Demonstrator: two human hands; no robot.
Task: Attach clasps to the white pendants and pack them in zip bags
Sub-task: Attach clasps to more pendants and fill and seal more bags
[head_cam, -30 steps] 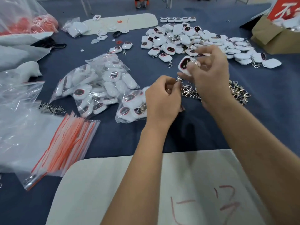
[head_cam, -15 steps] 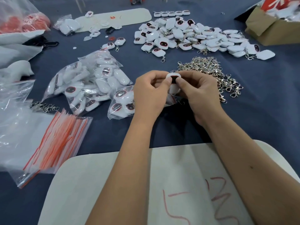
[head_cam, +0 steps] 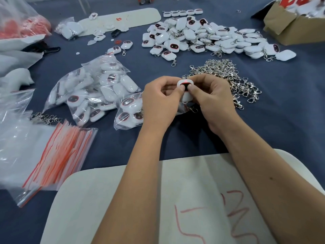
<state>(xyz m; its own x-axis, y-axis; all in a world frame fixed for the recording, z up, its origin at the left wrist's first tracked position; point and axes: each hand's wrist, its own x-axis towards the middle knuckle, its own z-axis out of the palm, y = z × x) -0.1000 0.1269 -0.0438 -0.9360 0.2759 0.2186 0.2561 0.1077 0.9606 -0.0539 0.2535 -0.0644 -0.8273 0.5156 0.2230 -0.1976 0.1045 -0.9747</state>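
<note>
A white pendant (head_cam: pixel 185 83) with a dark face is pinched between both hands above the blue table. My left hand (head_cam: pixel 160 101) grips its left side with thumb and fingers. My right hand (head_cam: pixel 213 99) grips its right side. A silver clasp (head_cam: pixel 193 109) dangles under the pendant. Just below the hands lies a small open zip bag (head_cam: pixel 131 111) with pendants in it. A heap of loose silver clasps (head_cam: pixel 226 76) lies to the right. Beyond it spreads a pile of white pendants (head_cam: pixel 202 37), many with clasps.
A larger filled bag of pendants (head_cam: pixel 91 90) lies left of centre. A stack of red-striped empty zip bags (head_cam: pixel 58 155) sits at the near left. A white board (head_cam: pixel 105 208) with red marks is under my forearms. A cardboard box (head_cam: pixel 290 27) stands far right.
Both hands came down and toward me with the pendant, from over the clasp heap to just above the small bag. The left hand now holds the pendant too.
</note>
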